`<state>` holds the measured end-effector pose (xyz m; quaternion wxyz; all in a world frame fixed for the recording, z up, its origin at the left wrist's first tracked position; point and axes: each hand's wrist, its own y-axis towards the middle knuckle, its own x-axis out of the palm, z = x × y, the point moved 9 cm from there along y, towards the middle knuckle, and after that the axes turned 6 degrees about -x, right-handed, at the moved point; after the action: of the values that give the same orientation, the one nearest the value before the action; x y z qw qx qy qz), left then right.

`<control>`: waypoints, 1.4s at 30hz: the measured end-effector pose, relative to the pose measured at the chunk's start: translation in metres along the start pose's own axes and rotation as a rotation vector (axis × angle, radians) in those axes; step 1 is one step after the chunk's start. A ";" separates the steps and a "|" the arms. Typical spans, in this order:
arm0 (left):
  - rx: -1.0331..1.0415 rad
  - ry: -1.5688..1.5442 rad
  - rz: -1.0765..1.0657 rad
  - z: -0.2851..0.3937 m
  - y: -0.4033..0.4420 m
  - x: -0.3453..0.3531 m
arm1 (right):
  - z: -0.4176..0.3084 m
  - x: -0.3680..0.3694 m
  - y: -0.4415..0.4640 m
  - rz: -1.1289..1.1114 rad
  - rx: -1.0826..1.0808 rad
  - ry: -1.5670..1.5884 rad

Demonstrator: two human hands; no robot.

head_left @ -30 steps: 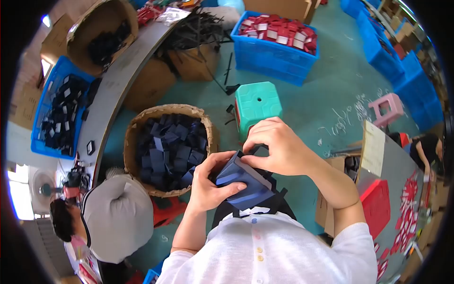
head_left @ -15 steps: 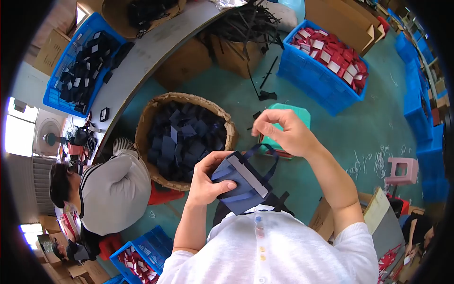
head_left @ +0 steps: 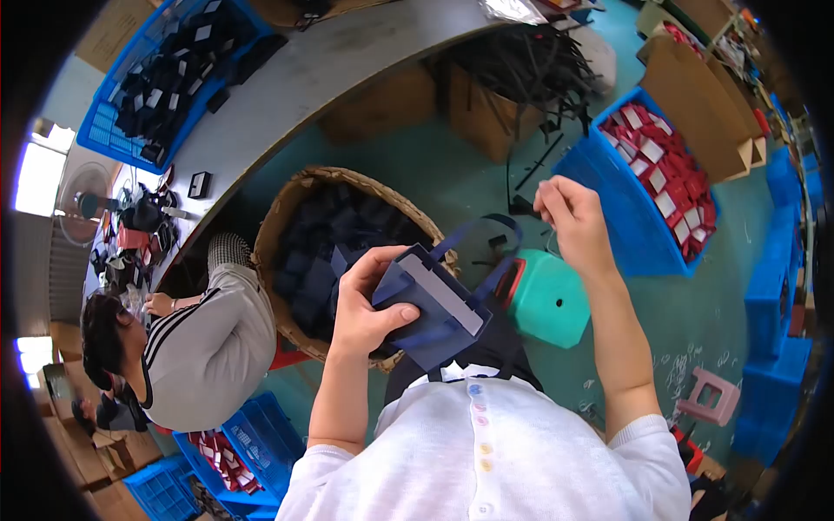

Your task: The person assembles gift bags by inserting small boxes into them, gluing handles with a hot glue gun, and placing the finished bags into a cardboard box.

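Observation:
A small navy paper gift bag (head_left: 420,326) is held in front of my chest, tilted, with its pale inside edge showing. My left hand (head_left: 365,304) is wrapped round one side of it, thumb lying across its face. One dark ribbon handle (head_left: 514,227) loops out from the bag's far edge. To the right, my right hand (head_left: 569,217) is raised apart from the bag, its fingers pinched together. A faint thin line hangs below those fingers, too fine to name. Behind the bag, a big round basket (head_left: 276,227) holds many dark navy folded pieces.
A turquoise stool (head_left: 543,317) stands on the floor by my right arm. Beyond it, a blue crate (head_left: 599,178) is filled with red-and-white pieces. A seated person (head_left: 204,339) works at the long table (head_left: 347,43) on the left. A pink stool (head_left: 712,397) is at far right.
My right hand has moved right and slightly up, away from the bag. The bag stays in my left hand. The view has shifted, and the turquoise stool shows more fully.

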<state>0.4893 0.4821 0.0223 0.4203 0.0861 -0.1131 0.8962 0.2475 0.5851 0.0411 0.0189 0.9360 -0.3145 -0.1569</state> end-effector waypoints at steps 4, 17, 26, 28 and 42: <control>0.062 0.134 0.077 0.015 0.022 -0.012 | -0.059 0.056 0.012 -0.443 -0.154 0.006; 0.219 0.264 0.381 0.040 0.127 -0.027 | -0.014 0.109 0.156 -0.711 0.005 0.104; 0.110 0.276 0.578 0.039 0.263 -0.011 | 0.038 0.092 0.296 -0.760 0.116 0.404; 0.120 0.274 0.594 0.042 0.284 -0.010 | 0.039 0.075 0.332 -0.682 -0.018 0.373; 0.180 0.305 0.708 0.074 0.315 -0.021 | 0.007 0.062 0.410 -0.900 -0.330 0.351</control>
<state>0.2632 0.2508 0.0470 0.0881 -0.0559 0.0071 0.9945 0.0527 0.2199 0.0716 0.1496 0.9756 0.1565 -0.0376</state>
